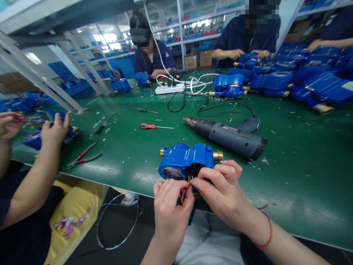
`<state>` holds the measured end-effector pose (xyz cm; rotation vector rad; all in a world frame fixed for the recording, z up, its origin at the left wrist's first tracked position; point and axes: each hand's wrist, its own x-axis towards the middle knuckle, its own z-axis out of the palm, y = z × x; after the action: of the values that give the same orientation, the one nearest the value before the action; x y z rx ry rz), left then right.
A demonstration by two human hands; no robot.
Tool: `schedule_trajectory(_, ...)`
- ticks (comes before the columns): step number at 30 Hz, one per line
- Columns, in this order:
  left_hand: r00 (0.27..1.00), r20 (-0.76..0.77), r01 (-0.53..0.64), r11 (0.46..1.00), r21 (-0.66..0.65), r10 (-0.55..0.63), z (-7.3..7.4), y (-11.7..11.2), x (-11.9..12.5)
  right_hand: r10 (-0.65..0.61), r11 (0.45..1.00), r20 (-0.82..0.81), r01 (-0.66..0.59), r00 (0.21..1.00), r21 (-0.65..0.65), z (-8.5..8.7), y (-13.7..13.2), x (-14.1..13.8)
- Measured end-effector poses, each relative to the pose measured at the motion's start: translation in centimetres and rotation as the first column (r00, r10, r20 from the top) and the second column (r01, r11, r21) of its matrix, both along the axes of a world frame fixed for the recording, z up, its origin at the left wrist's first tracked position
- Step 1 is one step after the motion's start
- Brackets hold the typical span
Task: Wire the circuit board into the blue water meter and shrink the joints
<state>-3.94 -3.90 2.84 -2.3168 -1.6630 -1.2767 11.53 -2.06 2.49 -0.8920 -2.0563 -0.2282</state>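
Green and glossy, the counter (298,165) bears a blue meter body (180,154) near its front edge, with a heat gun (231,137) lying behind it to the right. Fingers of the left hand (172,206) pinch together on thin wires (189,175) at the body's open side; those of the right hand (224,191) crowd the same spot, their exact grip hidden. Too hard a tug could strain the wires where they enter and, since the body appears unclamped, might also rock it.

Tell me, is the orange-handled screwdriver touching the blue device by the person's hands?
Apart. The head view plainly shows a strip of green tabletop between the orange-handled screwdriver and the blue device.
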Motion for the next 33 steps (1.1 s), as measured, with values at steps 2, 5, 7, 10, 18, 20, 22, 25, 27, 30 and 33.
schedule_trajectory(2, 1.0, 0.02, -0.003, 1.0, -0.012, 0.003, 0.0, 0.0, 0.0, 0.016, 1.0, 0.021, -0.016, 1.0, 0.0, 0.1, 0.0, 0.0)
schedule_trajectory(5, 1.0, 0.022, -0.012, 1.0, -0.023, 0.012, 0.0, 0.0, 0.0, 0.012, 1.0, 0.039, -0.012, 0.999, 0.006, 0.0, 0.1, -0.1)
schedule_trajectory(7, 1.0, 0.017, -0.022, 0.999, -0.038, 0.023, -0.1, 0.0, 0.1, -0.001, 1.0, 0.045, 0.001, 0.999, 0.007, -0.1, 0.2, -0.2)
schedule_trajectory(10, 0.999, 0.015, -0.036, 0.998, -0.056, 0.037, -0.2, 0.2, 0.2, -0.016, 1.0, 0.037, 0.016, 0.999, 0.014, -0.3, 0.2, -0.4)
schedule_trajectory(18, 0.998, 0.015, -0.058, 0.99, -0.125, 0.06, 0.0, 0.4, 0.6, -0.044, 0.999, 0.004, 0.044, 0.999, 0.029, -0.7, 0.2, -0.7)
schedule_trajectory(20, 0.998, 0.015, -0.055, 0.989, -0.138, 0.058, 0.0, 0.5, 0.5, -0.048, 0.999, 0.005, 0.048, 0.999, 0.026, -0.7, 0.2, -0.8)
schedule_trajectory(22, 0.998, 0.025, -0.052, 0.987, -0.155, 0.056, 0.1, 0.5, 0.5, -0.049, 0.999, 0.003, 0.049, 0.999, 0.022, -0.7, 0.2, -0.8)
schedule_trajectory(25, 0.995, 0.075, -0.046, 0.977, -0.206, 0.063, 0.1, 0.4, 0.3, -0.051, 0.998, -0.004, 0.051, 0.999, 0.023, -0.7, 0.1, -0.7)
schedule_trajectory(27, 0.987, 0.153, -0.015, 0.964, -0.266, 0.057, 0.0, 0.3, 0.1, -0.048, 0.999, -0.004, 0.048, 0.999, 0.019, -0.6, 0.1, -0.6)
schedule_trajectory(30, 0.945, 0.325, 0.084, 0.926, -0.367, 0.043, 0.0, 0.0, -0.3, -0.028, 1.0, 0.004, 0.028, 1.0, -0.009, -0.4, 0.0, -0.5)
schedule_trajectory(33, 0.886, 0.463, 0.18, 0.891, -0.416, 0.037, 0.0, -0.4, -0.7, 0.0, 0.999, -0.011, 0.0, 1.0, -0.032, -0.3, 0.1, -0.5)
